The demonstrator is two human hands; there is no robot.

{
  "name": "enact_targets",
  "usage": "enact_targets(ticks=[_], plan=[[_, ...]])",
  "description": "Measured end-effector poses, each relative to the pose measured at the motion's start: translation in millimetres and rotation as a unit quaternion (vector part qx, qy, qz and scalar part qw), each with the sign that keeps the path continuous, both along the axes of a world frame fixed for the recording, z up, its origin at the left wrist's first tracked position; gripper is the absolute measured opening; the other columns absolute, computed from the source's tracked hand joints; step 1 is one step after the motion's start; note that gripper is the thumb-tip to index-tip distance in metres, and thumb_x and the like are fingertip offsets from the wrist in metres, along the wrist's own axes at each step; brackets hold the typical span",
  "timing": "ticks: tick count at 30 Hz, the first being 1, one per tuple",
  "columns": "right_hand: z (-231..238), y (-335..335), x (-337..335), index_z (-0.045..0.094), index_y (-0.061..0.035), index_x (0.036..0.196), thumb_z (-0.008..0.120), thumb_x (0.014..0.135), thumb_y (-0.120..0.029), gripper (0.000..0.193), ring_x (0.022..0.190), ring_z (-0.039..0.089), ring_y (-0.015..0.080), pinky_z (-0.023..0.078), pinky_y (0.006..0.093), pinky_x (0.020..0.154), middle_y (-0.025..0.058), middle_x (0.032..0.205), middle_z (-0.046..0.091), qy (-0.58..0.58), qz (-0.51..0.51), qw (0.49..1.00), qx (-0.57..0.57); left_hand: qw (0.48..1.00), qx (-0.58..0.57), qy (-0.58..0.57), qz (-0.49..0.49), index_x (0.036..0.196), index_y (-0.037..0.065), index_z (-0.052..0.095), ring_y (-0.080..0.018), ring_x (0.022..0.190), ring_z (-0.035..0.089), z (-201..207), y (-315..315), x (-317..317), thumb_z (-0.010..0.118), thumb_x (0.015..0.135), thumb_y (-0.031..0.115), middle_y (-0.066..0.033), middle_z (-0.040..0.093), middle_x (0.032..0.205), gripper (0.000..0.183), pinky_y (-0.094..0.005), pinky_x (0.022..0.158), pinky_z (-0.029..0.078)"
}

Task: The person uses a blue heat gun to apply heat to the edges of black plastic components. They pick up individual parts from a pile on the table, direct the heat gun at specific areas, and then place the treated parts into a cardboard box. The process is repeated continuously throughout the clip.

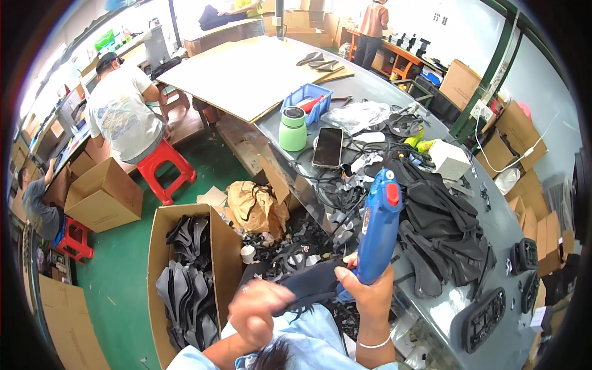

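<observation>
My right hand [368, 290] is wrapped around a blue handheld tool [381, 228] with a red button near its top, held upright over the table's near edge. A bracelet circles that wrist. A black, flat, flexible piece [316, 281] stretches across my lap between my two hands; its end near the tool is partly hidden. Beside its other end is my left hand [258, 311], smeared by motion, with fingers that look bent. I cannot tell whether it grips the piece. Several black flat shaped pieces [441, 216] lie heaped on the grey table [425, 311] to the right of the tool.
An open cardboard box [227, 250] of dark pieces stands to my left. A green bottle [293, 128], a phone [328, 147], a blue basket [308, 97] and a white box [448, 160] stand or lie on the table. Black molded trays [484, 320] are at right. A person sits on a red stool [165, 169].
</observation>
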State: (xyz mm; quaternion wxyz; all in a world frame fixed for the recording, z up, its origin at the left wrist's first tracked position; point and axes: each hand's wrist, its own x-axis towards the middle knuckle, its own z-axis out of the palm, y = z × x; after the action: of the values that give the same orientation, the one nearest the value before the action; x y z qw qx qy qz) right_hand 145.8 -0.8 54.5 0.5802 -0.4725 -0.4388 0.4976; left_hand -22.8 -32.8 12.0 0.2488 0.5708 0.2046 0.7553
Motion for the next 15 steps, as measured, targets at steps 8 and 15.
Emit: enact_targets(ticks=[8,15], plan=[[8,-4,-11,0.055,-0.0014,0.090,0.076,0.067,-0.007,0.031,0.065,0.055,0.0085,0.046,0.0217,0.060,0.0030,0.075,0.059,0.035,0.048,0.998,0.007,0.889,-0.327,-0.199,-0.250,0.116,0.001,0.048,-0.0225,0.101,0.055,-14,-1,47,0.057,0.085,0.041,-0.0109,0.058,0.105,0.051,-0.0378,0.090,0.042],[-7,-20,-12,0.053,-0.0012,0.084,0.081,0.061,-0.012,0.038,0.063,0.062,0.0127,0.048,0.0268,0.059,0.0063,0.070,0.063,-0.244,0.085,0.965,0.042,0.889,-0.284,-0.274,-0.232,0.117,0.000,0.049,-0.0260,0.111,0.051,11,27,11,0.055,0.087,0.041,-0.0132,0.052,0.119,0.051,-0.0408,0.098,0.037]])
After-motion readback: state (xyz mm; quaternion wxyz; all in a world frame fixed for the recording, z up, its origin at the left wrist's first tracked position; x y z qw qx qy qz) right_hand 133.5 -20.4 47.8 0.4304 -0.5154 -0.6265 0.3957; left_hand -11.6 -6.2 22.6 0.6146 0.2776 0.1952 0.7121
